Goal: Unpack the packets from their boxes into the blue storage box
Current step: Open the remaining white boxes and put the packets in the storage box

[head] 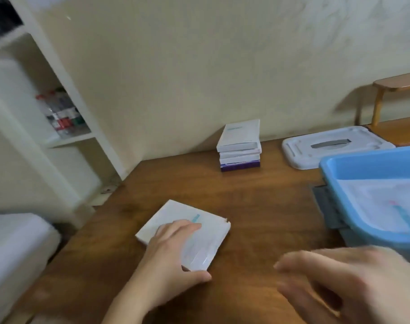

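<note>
A view from a head-worn camera looks down across a brown wooden table [257, 206] that stands against a cream wall [175, 66]. Near the front of the table lies a flat white box [199, 220] with a small teal mark on its top and a slightly torn far corner. The person's left hand [173, 251] rests on this box, fingers laid across its top and the thumb curled against its near edge, so the hand grips the box where it lies. The right hand [344, 277] hangs above the table at the lower right, apart from the box, heavily blurred, with its fingers spread and loosely extended and nothing in it. At the right edge of the view sits the blue storage box [335, 169], open at the top, with pale white packets [381, 202] lying inside; their print is too blurred to read. Behind it, flat on the table, lies a white lid [297, 150] with a grey handle slot. At the back of the table, touching the wall, is a stack of boxes [240, 146], white ones over a purple one at the bottom. A white shelving unit [66, 108] stands to the left, holding a blurred cluster of small containers, and a wooden bench [395, 85] shows at the far right.
</note>
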Motion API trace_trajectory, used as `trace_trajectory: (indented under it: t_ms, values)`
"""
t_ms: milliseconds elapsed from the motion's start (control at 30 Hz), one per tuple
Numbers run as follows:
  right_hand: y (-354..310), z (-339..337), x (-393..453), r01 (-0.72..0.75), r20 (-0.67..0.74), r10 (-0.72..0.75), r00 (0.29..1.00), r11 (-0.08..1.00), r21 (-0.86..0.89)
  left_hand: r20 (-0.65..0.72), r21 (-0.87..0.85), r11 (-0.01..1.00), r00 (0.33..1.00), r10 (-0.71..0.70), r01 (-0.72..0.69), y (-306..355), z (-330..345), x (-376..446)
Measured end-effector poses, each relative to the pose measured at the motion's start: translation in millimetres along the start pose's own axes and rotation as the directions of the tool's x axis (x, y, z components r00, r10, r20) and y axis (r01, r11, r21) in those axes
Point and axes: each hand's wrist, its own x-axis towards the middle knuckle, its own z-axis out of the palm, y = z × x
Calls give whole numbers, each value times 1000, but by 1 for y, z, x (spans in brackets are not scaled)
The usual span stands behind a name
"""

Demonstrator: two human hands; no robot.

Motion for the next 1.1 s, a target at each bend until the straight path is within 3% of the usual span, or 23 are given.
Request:
trace_trajectory:
  t_ms: [67, 133, 233, 333, 400, 533, 667, 767, 900, 1100]
  values:
    - [-3, 24, 17, -29, 263, 57, 963, 994, -108, -78, 72, 997, 997, 10, -4, -15, 11, -11]
    - [1, 51, 23, -48, 368, 99, 925, 988, -145, -123, 184, 978, 984, 126, -102, -17, 16, -16]
    - [7, 83, 33, -34, 503, 117, 857, 985, -172, -200, 276, 915, 913, 354, -294, -17, 20, -18]
    - [9, 107, 34, 2, 489, 74, 869, 988, -153, -293, 311, 867, 828, 478, -390, -25, 19, -17]
    - [5, 119, 36, 11, 406, 41, 913, 992, -126, -448, 304, 875, 754, 480, -376, -28, 17, -16]
    - [-5, 132, 49, 102, 201, -95, 975, 994, -27, -741, 52, 963, 636, 214, -263, -28, 6, -15]
    - [-9, 140, 60, 208, -2, -209, 978, 975, -81, -789, 53, 959, 577, 212, -280, -34, 1, -19]
    - [-15, 141, 65, 201, -81, -206, 975, 977, -68, -797, 50, 959, 567, 206, -278, -36, 1, -22]
    - [-20, 139, 74, 137, 7, -138, 990, 978, -156, -812, 78, 956, 538, 225, -282, -37, 3, -23]
    - [-26, 137, 80, 338, 345, -216, 913, 875, -348, -805, 158, 930, 503, 315, -331, -33, 4, -22]
